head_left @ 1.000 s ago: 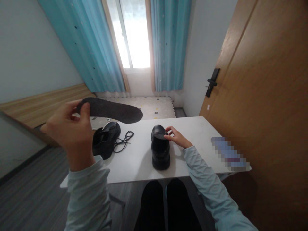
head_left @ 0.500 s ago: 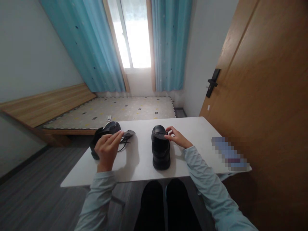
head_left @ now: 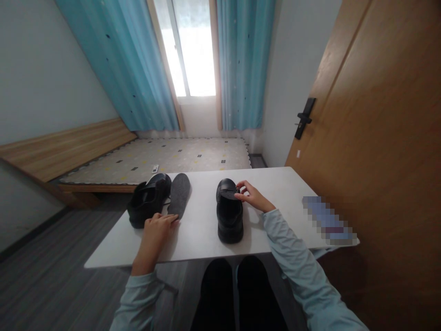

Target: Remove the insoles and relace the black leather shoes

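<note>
A grey insole (head_left: 180, 193) lies on the white table, with its near end pinched by my left hand (head_left: 156, 233). Just left of it stands a black shoe (head_left: 142, 209), angled, its opening visible; a bit of dark lace shows between them. My right hand (head_left: 252, 196) is closed at the tongue (head_left: 228, 194) of a second black shoe (head_left: 230, 232) in the middle of the table. That shoe's heel faces me, and my fingertips are at the right side of its opening.
The white table (head_left: 203, 241) stands before my knees. Toward its right end lies a blurred-out bluish item (head_left: 329, 220). Behind the table is a bed (head_left: 193, 154) with a small white object (head_left: 155, 168) on it. A wooden door (head_left: 379, 138) is on the right.
My left hand has come down and toward me. The insole, held up edge-on before, now lies flat beside the left shoe. My right hand stays at the shoe's tongue.
</note>
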`<state>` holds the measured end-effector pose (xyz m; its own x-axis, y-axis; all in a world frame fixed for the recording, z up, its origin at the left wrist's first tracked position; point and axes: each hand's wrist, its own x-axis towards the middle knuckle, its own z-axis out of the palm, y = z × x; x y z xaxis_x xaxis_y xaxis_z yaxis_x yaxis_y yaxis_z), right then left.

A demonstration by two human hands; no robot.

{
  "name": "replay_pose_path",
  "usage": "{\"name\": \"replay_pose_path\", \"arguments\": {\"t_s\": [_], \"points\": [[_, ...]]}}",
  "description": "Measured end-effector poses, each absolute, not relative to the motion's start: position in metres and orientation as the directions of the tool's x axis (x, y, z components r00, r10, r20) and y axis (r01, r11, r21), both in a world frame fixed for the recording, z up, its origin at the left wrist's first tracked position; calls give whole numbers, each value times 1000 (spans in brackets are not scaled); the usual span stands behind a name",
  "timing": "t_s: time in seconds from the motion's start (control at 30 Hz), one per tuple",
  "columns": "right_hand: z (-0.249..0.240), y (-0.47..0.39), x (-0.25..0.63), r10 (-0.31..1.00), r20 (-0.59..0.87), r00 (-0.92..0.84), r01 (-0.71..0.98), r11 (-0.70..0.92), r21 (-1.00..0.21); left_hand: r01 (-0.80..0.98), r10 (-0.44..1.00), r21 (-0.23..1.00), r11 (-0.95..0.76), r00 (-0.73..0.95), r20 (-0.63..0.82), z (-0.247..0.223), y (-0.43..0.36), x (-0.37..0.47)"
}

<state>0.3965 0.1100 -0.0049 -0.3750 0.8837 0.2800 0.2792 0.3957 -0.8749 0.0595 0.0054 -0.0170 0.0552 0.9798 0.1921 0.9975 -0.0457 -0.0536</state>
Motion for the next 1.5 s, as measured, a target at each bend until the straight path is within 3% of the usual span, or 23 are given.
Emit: {"name": "replay_pose_path", "arguments": {"t_s": [0.1,0.2,0.37,0.53,0.7,0.97,1.1,1.3,1.5], "points": [[-5,110,397,881,283,-380,287,403,-869,998,990,-55,-35,42,135,-13,9,62],[-5,110,397,881,281,-380,293,403,-867,997,973,-8,-81,81,215,-3,9,73],[-5,110,397,878,289,-381,296,412,-862,878,804,198,-435,280,525,9,2,118],[-4,109,396,875,296,-383,295,420,-858,728,651,173,-664,447,613,4,-12,172],[-2,107,396,876,290,-385,303,416,-857,758,689,190,-623,417,593,-9,-18,202],[-6,111,399,867,343,-363,262,448,-855,688,779,434,-581,317,541,-16,-22,209],[-6,111,401,872,367,-325,263,456,-851,657,802,499,-566,299,517,-17,-26,212],[-6,112,402,880,392,-268,256,457,-852,651,769,475,-592,280,575,-21,-28,211],[-9,117,402,895,408,-180,318,446,-837,710,688,333,-620,288,667,-24,-16,183]]}}
